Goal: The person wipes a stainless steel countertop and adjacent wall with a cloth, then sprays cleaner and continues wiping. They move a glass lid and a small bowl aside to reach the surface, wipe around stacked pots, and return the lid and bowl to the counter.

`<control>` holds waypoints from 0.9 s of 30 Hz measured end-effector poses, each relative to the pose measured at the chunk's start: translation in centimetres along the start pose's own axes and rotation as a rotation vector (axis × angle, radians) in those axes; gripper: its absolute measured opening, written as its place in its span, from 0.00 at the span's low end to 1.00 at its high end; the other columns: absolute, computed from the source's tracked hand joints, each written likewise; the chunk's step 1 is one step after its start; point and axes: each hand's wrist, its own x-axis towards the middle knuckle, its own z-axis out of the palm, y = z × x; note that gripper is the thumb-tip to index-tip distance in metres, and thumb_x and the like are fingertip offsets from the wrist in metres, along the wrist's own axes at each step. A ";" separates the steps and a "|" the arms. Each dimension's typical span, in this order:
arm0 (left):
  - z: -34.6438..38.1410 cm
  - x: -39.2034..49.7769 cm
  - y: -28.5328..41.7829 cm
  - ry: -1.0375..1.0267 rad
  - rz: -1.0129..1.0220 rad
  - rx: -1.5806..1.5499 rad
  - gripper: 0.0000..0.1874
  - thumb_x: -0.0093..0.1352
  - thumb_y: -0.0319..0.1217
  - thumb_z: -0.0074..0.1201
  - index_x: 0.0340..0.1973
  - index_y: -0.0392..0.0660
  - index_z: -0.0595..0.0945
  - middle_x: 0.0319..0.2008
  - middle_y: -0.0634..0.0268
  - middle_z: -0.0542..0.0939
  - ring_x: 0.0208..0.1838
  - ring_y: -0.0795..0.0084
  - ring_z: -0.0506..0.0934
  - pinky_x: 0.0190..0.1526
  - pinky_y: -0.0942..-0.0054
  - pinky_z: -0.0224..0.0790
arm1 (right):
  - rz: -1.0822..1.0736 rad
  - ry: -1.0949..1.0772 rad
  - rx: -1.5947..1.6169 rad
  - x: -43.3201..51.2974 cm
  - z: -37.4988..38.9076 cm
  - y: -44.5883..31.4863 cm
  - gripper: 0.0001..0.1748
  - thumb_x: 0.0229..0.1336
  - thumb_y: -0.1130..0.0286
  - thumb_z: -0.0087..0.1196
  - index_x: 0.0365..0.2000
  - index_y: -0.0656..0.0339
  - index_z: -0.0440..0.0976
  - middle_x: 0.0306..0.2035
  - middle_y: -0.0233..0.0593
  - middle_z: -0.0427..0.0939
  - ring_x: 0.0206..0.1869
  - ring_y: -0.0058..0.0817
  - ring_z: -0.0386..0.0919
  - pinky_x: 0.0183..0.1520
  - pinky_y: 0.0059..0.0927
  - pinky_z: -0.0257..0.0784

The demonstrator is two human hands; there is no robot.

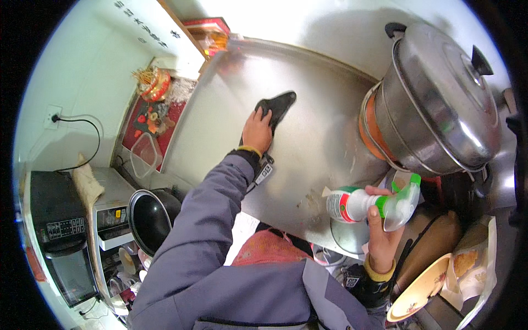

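My left hand (258, 128) presses a dark folded cloth (280, 105) flat against a stainless steel countertop (214, 123), its fingers curled over the near part of the cloth. Over the counter's right front corner, my right hand (383, 239) grips a white spray bottle (354, 205) by the neck. The bottle has a green collar, a clear cap over its trigger head and a printed label. It lies nearly level, base to the left and spray head to the right. A brownish stain (309, 201) marks the steel just left of its base.
A large lidded steel pot (437, 103) stands on the right. Below it are a yellow bowl (420, 288) and a plastic bag (474, 268). At left are a red tray (175, 113) with an ornate pot (158, 88), a clear plastic container (146, 154), a black pot (149, 222) and appliances (66, 222).
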 end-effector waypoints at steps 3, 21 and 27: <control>-0.9 -2.8 2.4 -0.088 0.044 -0.085 0.19 0.56 0.25 0.61 0.45 0.44 0.83 0.52 0.52 0.77 0.51 0.47 0.73 0.55 0.54 0.69 | 0.000 0.013 0.017 0.4 0.3 0.2 0.20 0.64 0.70 0.58 0.52 0.71 0.69 0.50 0.45 0.76 0.51 0.29 0.73 0.58 0.31 0.66; -0.5 -6.7 6.9 -0.120 0.192 -0.229 0.13 0.54 0.26 0.63 0.36 0.51 0.84 0.45 0.58 0.78 0.49 0.51 0.74 0.49 0.54 0.71 | -0.022 -0.039 0.031 1.4 0.4 0.1 0.23 0.63 0.70 0.59 0.53 0.69 0.66 0.50 0.45 0.76 0.52 0.30 0.73 0.61 0.33 0.63; -1.9 2.3 -0.7 -0.028 -0.061 0.103 0.12 0.59 0.32 0.62 0.40 0.52 0.84 0.46 0.60 0.79 0.49 0.53 0.76 0.48 0.56 0.72 | -0.046 -0.015 0.006 1.8 0.9 -0.5 0.24 0.63 0.71 0.58 0.55 0.70 0.64 0.50 0.45 0.76 0.51 0.29 0.73 0.59 0.32 0.64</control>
